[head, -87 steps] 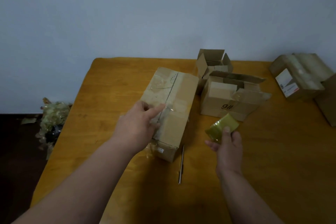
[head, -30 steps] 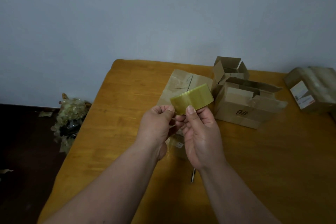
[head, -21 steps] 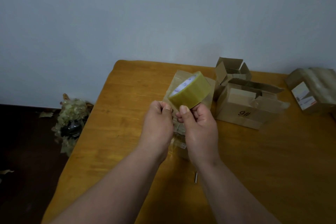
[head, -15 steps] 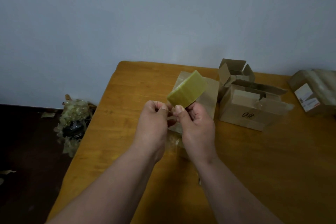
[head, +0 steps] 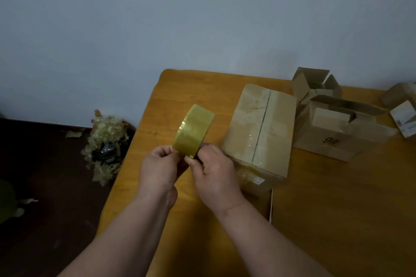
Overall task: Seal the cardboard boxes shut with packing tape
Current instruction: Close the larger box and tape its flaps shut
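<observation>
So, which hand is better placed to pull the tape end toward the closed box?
Probably the right hand: it pinches the yellowish packing tape roll at its lower edge and is nearer the closed brown cardboard box. The left hand steadies the roll.

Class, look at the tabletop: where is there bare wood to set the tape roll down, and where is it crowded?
Bare wood: the table strip left of the closed box, up to its far left corner, and the wide near-right area in front of the 9# box. Crowded: the far right, where open boxes cluster. A pen lies below the closed box.
</observation>
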The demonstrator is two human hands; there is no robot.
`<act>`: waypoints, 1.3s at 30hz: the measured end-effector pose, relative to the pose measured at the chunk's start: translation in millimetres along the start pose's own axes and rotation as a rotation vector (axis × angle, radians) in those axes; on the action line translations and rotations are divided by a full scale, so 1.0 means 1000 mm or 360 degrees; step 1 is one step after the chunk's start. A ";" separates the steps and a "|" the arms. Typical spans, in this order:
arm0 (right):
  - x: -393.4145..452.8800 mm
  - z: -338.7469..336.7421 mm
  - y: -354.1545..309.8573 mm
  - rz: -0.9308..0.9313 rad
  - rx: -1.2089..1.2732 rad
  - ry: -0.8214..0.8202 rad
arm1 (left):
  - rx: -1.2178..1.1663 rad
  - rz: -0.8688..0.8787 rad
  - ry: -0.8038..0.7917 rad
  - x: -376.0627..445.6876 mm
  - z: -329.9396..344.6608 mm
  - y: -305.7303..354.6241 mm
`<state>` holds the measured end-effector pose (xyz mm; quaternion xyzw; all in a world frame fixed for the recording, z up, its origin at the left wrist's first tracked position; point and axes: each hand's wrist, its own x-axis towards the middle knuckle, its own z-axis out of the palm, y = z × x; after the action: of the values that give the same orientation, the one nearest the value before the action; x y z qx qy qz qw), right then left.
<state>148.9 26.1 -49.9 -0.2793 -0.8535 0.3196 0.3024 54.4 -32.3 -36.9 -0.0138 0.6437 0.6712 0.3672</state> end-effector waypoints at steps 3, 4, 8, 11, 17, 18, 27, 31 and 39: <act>-0.011 0.025 0.014 0.0044 -0.0111 -0.0252 | 0.0029 -0.0290 0.0120 0.014 -0.019 -0.024; -0.017 0.034 0.019 0.0112 -0.0121 -0.0348 | 0.0050 -0.0397 0.0170 0.019 -0.026 -0.034; -0.043 0.064 0.042 0.0368 -0.0142 -0.0643 | 0.0405 -0.0540 0.0215 0.032 -0.051 -0.076; -0.057 0.074 0.056 0.0520 -0.0192 -0.0795 | 0.0616 -0.0617 0.0210 0.039 -0.060 -0.096; -0.070 0.074 0.070 0.0640 -0.0178 -0.1057 | 0.1338 -0.0484 -0.0078 0.046 -0.070 -0.118; -0.069 0.073 0.071 0.0626 -0.0194 -0.1127 | 0.1542 -0.0403 -0.0127 0.050 -0.073 -0.116; -0.035 0.007 0.032 0.0362 0.0001 -0.0915 | 0.1220 0.0027 0.0400 0.078 -0.055 -0.064; 0.010 -0.052 0.022 -0.0065 0.0020 -0.0114 | 0.1340 0.0669 0.0124 0.052 0.015 -0.029; 0.022 -0.130 0.118 0.0580 -0.1022 -0.0589 | 0.0892 0.0392 -0.0454 -0.003 0.087 -0.042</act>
<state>257.8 165.7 -47.4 -0.4439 -0.8863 0.1302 -0.0202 117.3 38.1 -56.6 0.2596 0.7422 0.5027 0.3593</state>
